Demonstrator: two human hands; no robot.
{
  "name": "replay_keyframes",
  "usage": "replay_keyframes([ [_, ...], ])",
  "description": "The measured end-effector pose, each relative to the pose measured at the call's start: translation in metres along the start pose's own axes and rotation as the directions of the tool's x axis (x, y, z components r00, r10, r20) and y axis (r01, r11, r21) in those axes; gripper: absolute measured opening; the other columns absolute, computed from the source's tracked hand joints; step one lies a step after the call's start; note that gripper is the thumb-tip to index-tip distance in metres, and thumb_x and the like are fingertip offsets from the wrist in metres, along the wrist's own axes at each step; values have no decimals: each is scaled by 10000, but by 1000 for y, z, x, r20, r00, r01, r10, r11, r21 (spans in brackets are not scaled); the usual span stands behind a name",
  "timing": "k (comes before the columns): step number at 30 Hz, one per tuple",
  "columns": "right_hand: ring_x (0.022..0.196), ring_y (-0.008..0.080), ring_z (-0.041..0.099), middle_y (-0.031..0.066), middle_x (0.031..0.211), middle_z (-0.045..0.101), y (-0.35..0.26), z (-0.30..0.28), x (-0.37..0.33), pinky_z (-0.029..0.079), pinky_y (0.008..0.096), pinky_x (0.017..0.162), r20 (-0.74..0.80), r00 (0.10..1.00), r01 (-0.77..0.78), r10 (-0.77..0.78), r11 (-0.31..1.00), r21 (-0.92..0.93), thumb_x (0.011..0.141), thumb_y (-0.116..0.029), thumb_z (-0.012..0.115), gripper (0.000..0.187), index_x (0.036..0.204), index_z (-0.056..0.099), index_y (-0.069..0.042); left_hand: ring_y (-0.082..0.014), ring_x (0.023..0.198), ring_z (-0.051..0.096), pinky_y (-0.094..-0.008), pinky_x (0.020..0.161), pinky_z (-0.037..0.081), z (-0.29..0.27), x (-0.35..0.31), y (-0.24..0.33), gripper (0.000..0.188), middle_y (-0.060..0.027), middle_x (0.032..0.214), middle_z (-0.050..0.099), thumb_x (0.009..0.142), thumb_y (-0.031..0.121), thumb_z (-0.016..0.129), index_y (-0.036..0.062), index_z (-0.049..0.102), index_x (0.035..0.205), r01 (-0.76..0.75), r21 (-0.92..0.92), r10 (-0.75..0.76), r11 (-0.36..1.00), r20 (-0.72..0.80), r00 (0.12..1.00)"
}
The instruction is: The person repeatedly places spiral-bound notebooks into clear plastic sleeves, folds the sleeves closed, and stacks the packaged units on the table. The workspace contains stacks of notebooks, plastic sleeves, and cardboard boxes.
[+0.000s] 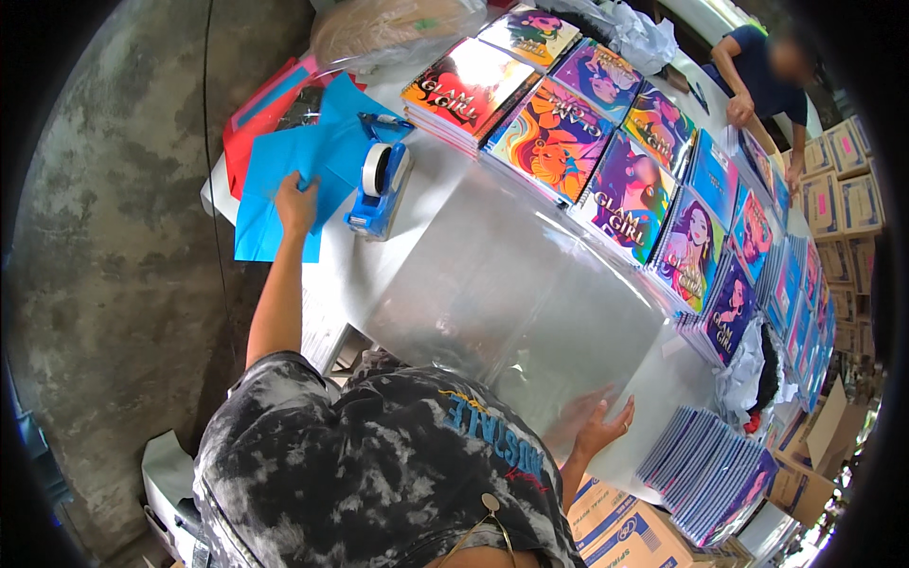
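My left hand (297, 203) is closed on a blue sheet (275, 170) at the table's left end, its fingers pinched on the paper. Beside it stands a blue tape dispenser (386, 192) with a roll of clear tape, and a blue pen (385, 121) lies just behind. A large clear plastic sheet (530, 275) is spread flat in front of me, shiny and see-through. My right hand (603, 429) is at the sheet's near right edge, fingers apart. Whether it touches the plastic is hard to make out.
Stacks of colourful spiral notebooks (549, 133) cover the table's far side. A leaning row of notebooks (701, 473) stands near right, close to crumpled plastic (743, 379). Red folders (260, 118) lie far left. Another person (762, 76) works across the table, near cardboard boxes (833, 199).
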State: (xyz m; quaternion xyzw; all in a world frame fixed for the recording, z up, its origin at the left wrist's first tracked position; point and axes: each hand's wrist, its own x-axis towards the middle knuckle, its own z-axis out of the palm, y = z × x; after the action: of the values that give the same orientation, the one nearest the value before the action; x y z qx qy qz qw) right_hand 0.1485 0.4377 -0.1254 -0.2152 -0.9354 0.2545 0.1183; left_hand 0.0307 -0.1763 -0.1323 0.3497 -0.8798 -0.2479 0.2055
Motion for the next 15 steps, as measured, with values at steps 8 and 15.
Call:
replay_keyframes([
  [8, 1220, 347, 368, 199, 1305, 407, 17, -4, -18, 275, 425, 1040, -11, 1000, -22, 23, 999, 46, 758, -113, 571, 559, 1277, 417, 24, -325, 838, 600, -379, 740, 453, -16, -45, 19, 336, -194, 916, 632, 828, 281, 626, -35, 613, 944, 133, -238, -168, 962, -130, 977],
  [15, 1218, 342, 379, 196, 1293, 438, 25, -4, -32, 283, 421, 1032, 26, 994, -103, 102, 994, 29, 751, -106, 582, 554, 1270, 433, 17, -361, 928, 579, -404, 821, 437, -22, -43, -15, 449, -219, 1027, 608, 816, 319, 627, -42, 551, 1072, 286, -171, -323, 943, -258, 910],
])
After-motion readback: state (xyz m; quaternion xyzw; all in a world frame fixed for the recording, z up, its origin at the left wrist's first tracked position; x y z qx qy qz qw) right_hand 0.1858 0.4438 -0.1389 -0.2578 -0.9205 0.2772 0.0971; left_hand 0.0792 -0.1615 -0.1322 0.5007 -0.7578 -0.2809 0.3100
